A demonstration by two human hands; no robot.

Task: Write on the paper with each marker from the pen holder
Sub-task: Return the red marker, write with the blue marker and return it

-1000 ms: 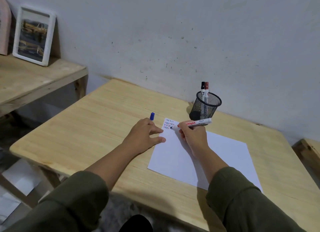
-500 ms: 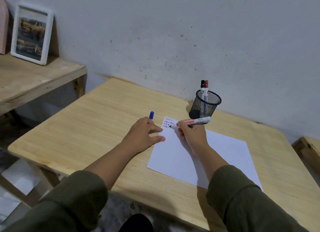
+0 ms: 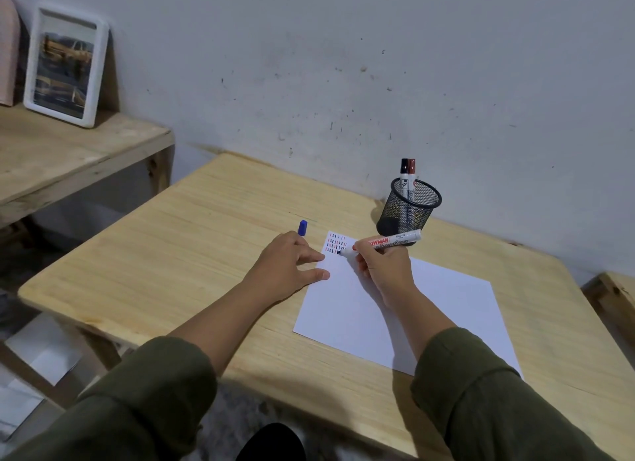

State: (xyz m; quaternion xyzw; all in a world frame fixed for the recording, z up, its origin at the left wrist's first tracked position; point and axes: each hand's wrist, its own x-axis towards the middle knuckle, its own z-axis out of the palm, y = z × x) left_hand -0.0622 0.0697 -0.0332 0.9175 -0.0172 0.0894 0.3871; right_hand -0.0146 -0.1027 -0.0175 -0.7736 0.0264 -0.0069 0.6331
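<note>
A white sheet of paper (image 3: pixel 429 309) lies on the wooden table (image 3: pixel 192 254). Its far left corner carries rows of short red, blue and dark strokes (image 3: pixel 336 243). My right hand (image 3: pixel 385 268) grips a white marker (image 3: pixel 391 241) whose blue tip touches the paper just below those rows. My left hand (image 3: pixel 288 268) rests on the table with thumb and forefinger on the paper's left edge. A blue cap (image 3: pixel 302 227) sticks out from its far side, seemingly held in the fingers. A black mesh pen holder (image 3: pixel 410 208) behind the paper holds two capped markers (image 3: pixel 408 172), one black and one red-brown.
The table backs against a grey wall. A lower wooden shelf (image 3: pixel 62 158) at the left bears a white picture frame (image 3: pixel 65 65). Another wooden piece (image 3: pixel 615 288) shows at the right edge. Floor lies below the table's near left corner.
The marker's tip has crept slightly along the lowest row of strokes. My left hand has stayed where it was on the paper's edge.
</note>
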